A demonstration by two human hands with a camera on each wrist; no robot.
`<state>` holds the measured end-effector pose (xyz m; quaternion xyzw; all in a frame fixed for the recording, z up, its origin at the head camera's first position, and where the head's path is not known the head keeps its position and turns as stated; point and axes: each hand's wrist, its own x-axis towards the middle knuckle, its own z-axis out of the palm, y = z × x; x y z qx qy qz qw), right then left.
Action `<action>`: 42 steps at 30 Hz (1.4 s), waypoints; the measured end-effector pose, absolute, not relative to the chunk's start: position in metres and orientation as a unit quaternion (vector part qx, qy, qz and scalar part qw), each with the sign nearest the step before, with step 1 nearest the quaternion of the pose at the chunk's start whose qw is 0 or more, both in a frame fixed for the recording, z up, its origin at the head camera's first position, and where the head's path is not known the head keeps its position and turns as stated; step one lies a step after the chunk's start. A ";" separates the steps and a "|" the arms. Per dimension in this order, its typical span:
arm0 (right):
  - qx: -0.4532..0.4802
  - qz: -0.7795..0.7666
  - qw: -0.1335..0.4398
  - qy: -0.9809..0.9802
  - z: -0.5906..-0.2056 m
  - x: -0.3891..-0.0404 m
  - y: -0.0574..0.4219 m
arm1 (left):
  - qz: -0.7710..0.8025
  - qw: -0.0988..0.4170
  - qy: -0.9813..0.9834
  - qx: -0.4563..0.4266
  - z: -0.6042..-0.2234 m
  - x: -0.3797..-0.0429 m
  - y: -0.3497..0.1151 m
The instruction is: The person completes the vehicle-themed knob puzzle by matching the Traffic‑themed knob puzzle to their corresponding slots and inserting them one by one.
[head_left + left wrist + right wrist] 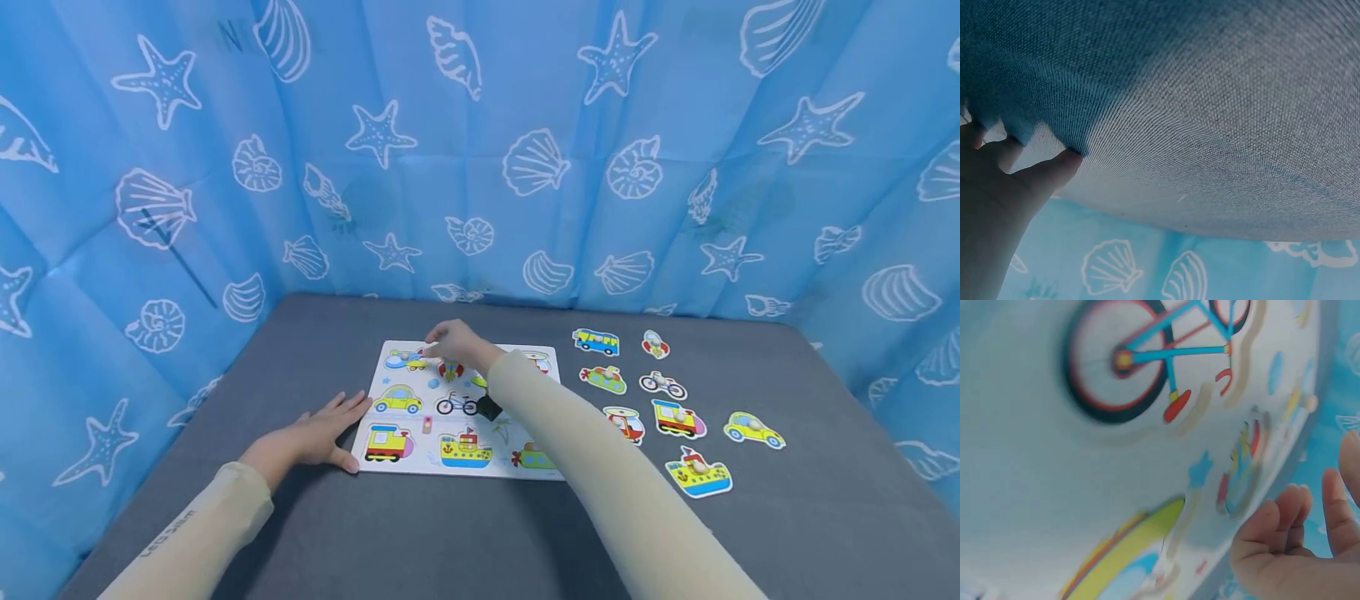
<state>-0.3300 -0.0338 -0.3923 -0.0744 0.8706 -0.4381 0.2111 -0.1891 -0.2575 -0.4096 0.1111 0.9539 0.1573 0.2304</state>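
Curtain: blue, printed with white shells and starfish, behind the worktop.
Worktop: dark grey, carrying the board and the loose pieces.
Sleeves: both pale; the right sleeve crosses above the board's right part, the left sleeve bears dark lettering.
Board: white puzzle board, flat near the worktop's middle, with pictures of vehicles in rows.
Left hand: at the board's left edge, fingers spread apart, thumb by the near corner.
Right hand: above the board's far left part, fingers loosely bent and thumb apart, nothing between them.
Boat piece: yellow, nearest the worktop's front among the loose ones.
Train piece: beyond the boat.
Car piece: yellow, farthest right.
Helicopter piece: close beside the right sleeve.
Bus piece: blue, just off the board's far right corner.
Submarine piece: green, nearer than the bus.
Bicycle piece: beyond the train.
Plane piece: on the board's far left corner, knob showing, just beside the right hand.
Rocket piece: right of the bus.
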 end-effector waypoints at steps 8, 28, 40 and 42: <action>-0.111 -0.450 0.225 0.857 -0.368 -0.299 0.016 | 0.163 0.228 0.953 0.116 -0.409 -0.188 -0.258; -0.112 -0.425 0.182 0.880 -0.343 -0.253 0.172 | 0.136 0.243 0.953 0.124 -0.405 -0.191 -0.257; -0.096 -0.434 0.170 0.880 -0.340 -0.235 0.233 | 0.145 0.246 0.951 0.120 -0.404 -0.190 -0.256; -0.095 -0.434 0.168 0.880 -0.341 -0.233 0.242 | 0.143 0.247 0.951 0.117 -0.404 -0.189 -0.256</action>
